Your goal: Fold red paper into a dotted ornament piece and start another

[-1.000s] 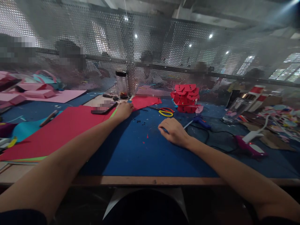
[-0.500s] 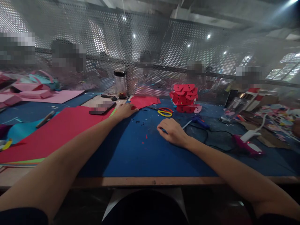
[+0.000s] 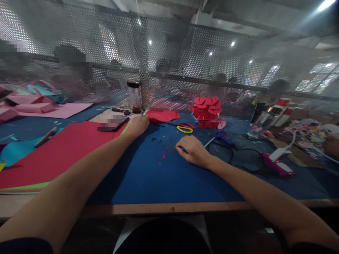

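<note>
My left hand point(image 3: 139, 125) reaches far forward, fingers curled at the near edge of a small pile of red paper point(image 3: 162, 115), and seems to pinch that edge. A dark phone point(image 3: 112, 124) lies just left of it on a big red sheet point(image 3: 60, 148). On the blue mat point(image 3: 148, 176) my right hand point(image 3: 193, 150) rests knuckles up, fingers closed over a small blue object point(image 3: 183, 150) that I cannot name. Red and yellow scissors point(image 3: 185, 127) lie between the hands, further back.
A stack of red cut pieces point(image 3: 208, 111) stands behind the scissors. Right of my hand lie a blue glue gun point(image 3: 225, 138), black cords and a pink glue gun point(image 3: 277, 165). A jar point(image 3: 134, 97) stands by the perforated screen point(image 3: 185, 70), with people behind it. Pink boxes point(image 3: 31, 106) sit far left.
The view has shifted slightly. My left hand has edged closer to the red paper pile. My right hand has stayed in place on the mat.
</note>
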Demonstrator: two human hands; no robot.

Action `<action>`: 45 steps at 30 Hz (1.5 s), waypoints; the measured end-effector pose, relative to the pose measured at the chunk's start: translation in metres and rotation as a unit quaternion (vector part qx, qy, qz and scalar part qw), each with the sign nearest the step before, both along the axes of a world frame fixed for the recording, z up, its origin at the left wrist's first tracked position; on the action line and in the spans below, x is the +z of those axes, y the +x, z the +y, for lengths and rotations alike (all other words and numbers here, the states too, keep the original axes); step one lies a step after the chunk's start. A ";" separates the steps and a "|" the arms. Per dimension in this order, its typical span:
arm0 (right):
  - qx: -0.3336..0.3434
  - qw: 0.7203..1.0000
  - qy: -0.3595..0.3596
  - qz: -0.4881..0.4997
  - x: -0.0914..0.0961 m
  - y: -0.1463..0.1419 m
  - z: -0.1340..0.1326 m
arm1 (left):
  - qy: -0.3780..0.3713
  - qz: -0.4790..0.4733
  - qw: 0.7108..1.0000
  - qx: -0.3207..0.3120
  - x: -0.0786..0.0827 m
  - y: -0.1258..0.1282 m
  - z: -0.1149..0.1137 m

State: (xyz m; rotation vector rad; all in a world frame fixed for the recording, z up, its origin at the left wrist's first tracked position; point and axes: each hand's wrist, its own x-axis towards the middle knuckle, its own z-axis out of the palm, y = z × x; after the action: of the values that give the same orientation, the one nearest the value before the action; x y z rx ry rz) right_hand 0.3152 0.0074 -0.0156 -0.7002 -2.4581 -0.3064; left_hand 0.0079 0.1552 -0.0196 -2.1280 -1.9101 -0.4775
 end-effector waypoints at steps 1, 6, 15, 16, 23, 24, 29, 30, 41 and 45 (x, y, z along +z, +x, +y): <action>0.000 1.000 0.001 0.000 0.000 0.000 0.000 | 0.006 -0.005 1.000 0.010 0.003 -0.001 0.000; -0.005 1.000 0.007 0.008 0.001 0.000 0.000 | 0.054 -0.026 0.996 0.060 0.029 -0.010 -0.011; -0.033 0.997 0.034 0.053 0.007 0.002 0.002 | 0.183 -0.050 0.979 0.073 0.102 -0.022 -0.059; -0.037 0.997 0.037 0.063 0.008 0.003 0.003 | 0.202 -0.054 0.976 0.062 0.109 -0.019 -0.068; -0.089 0.980 0.056 0.169 0.040 0.024 0.006 | 0.251 -0.054 0.961 -0.104 0.100 0.003 -0.164; -0.099 0.975 0.059 0.191 0.046 0.027 0.003 | 0.245 -0.051 0.958 -0.142 0.090 0.002 -0.179; -0.099 0.961 -0.007 0.259 0.057 0.033 -0.046 | 0.183 -0.051 0.933 -0.306 0.037 -0.013 -0.236; -0.093 0.965 -0.024 0.244 0.054 0.033 -0.060 | 0.178 -0.050 0.931 -0.314 0.028 -0.015 -0.244; 0.013 0.992 -0.122 -0.009 0.004 0.012 -0.121 | 0.111 -0.081 0.935 -0.328 -0.012 -0.017 -0.284; 0.011 0.996 -0.088 -0.014 0.001 0.013 -0.117 | 0.107 -0.091 0.937 -0.319 -0.017 -0.019 -0.286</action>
State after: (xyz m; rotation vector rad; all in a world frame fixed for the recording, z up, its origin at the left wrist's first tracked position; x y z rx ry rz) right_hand 0.3277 -0.1093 -0.0144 -0.7470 -2.5396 -0.0918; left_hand -0.0116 -0.1308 -0.0367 -2.5827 -1.1197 -0.9810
